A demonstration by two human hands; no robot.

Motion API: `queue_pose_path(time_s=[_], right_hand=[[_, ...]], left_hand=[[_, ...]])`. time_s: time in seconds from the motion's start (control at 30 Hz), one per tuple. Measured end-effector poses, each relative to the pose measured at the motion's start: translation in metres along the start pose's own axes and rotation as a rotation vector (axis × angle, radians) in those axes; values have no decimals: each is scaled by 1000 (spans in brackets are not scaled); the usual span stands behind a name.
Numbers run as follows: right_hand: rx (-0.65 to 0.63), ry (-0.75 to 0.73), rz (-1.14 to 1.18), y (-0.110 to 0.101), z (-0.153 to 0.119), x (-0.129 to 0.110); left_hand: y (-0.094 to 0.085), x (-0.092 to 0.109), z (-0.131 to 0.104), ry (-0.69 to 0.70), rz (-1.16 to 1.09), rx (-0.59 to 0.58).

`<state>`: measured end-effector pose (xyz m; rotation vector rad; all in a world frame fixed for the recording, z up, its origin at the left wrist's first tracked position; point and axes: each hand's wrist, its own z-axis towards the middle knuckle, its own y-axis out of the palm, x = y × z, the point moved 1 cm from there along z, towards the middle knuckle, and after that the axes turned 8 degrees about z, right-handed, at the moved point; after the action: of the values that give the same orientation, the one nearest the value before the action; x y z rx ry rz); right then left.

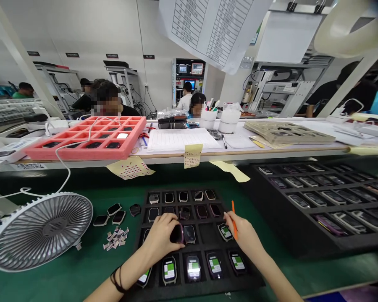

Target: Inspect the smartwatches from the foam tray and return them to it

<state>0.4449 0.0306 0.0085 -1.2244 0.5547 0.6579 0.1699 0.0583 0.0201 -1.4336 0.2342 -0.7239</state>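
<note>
Head view: a purple-rimmed watch (178, 235) is pinched in the left hand (164, 230) at the black tray (208, 233); whether it is lifted clear, I cannot tell. The right hand (242, 227) grips an orange stick (233, 208), just beside a lit watch (225, 232). Left of the tray lie loose watches (114, 209), small parts (116, 239) and a fan (50, 230).
</note>
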Motion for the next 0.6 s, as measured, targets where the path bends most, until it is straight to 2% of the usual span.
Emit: queue_pose_path(time_s=[0.1, 0.23, 0.3, 0.43, 0.6], right_hand=[[22, -1, -118, 11, -12, 15], [6, 9, -197, 20, -13, 19], [-29, 35, -148, 18, -10, 19], [-108, 97, 25, 11, -6, 15], [-214, 86, 175, 11, -7, 10]], left_hand=[[-9, -12, -14, -51, 70, -37], [-24, -17, -37, -82, 95, -66], [-33, -20, -52, -119, 100, -134], [-41, -30, -80, -118, 114, -355], [-44, -27, -85, -98, 181, -509]])
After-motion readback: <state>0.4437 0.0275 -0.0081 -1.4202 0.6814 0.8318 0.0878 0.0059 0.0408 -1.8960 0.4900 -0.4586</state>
